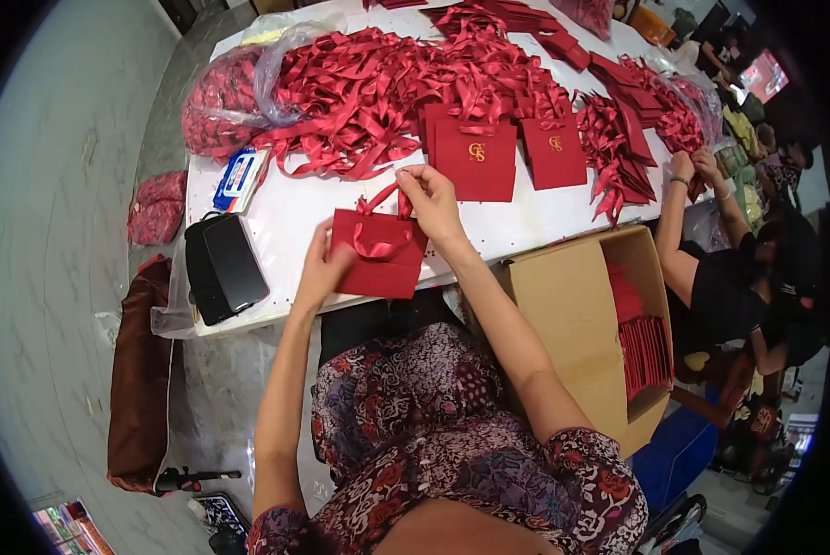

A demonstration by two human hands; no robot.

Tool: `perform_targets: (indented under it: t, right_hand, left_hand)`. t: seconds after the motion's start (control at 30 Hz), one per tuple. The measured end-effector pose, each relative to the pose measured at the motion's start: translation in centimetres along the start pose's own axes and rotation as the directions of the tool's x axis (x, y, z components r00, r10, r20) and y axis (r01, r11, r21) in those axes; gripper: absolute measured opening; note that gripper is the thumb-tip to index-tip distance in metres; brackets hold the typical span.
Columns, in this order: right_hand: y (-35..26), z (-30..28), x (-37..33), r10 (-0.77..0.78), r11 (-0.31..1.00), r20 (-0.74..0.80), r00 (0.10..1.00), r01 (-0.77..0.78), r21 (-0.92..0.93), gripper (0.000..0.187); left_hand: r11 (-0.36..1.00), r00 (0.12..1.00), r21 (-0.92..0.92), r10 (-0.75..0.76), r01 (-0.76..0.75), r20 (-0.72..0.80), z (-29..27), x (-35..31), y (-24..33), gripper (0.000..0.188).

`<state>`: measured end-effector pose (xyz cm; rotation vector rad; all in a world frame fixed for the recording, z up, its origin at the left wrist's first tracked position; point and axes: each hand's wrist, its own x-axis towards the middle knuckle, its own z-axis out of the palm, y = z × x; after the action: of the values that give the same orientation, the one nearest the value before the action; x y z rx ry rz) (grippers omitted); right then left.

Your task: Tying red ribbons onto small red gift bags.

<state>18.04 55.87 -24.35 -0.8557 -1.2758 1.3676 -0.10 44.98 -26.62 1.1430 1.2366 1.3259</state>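
Note:
A small red paper gift bag (384, 275) is at the table's near edge, in front of my body. My left hand (321, 266) grips it by its left side, thumb over the front and slightly blurred. Above its top right corner my right hand (432, 202) pinches a red satin ribbon (378, 196) between thumb and fingers. Another ribbon loop (384, 242) hangs across the bag's front. Just beyond my right hand lie flat red bags with gold lettering (485, 159).
A heap of red ribbons (359, 88) covers the far side of the white table (290, 199). A black phone (234, 264) and a blue-and-white packet (240, 180) lie left. An open cardboard box (568, 319) holding red bags stands right. A co-worker's hands (694, 166) are farther right.

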Motion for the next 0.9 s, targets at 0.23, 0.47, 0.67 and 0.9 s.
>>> perform_targets:
  t: [0.23, 0.47, 0.67, 0.9]
  right_hand:
    - [-0.3, -2.7, 1.5, -0.140, 0.965, -0.148, 0.979, 0.101, -0.244, 0.013]
    - [0.7, -5.7, 2.0, -0.189, 0.960, -0.171, 0.967, 0.145, -0.241, 0.015]
    - [-0.1, -7.2, 1.4, -0.195, 0.972, -0.195, 0.961, 0.164, -0.166, 0.013]
    - [-0.6, -7.6, 0.8, -0.119, 0.963, -0.178, 0.977, 0.070, -0.261, 0.013]
  left_hand:
    - [0.940, 0.997, 0.334, 0.057, -0.073, 0.057, 4.5, -3.4, 3.1, 0.052]
    - [0.962, 0.990, 0.243, 0.105, -0.126, 0.099, 6.2, -3.4, 2.4, 0.055]
    - [0.958, 0.981, 0.279, 0.018, -0.072, 0.192, 7.4, -2.5, 2.9, 0.059]
    - [0.975, 0.979, 0.221, -0.027, -0.018, 0.200, 8.1, -3.0, 2.6, 0.059]
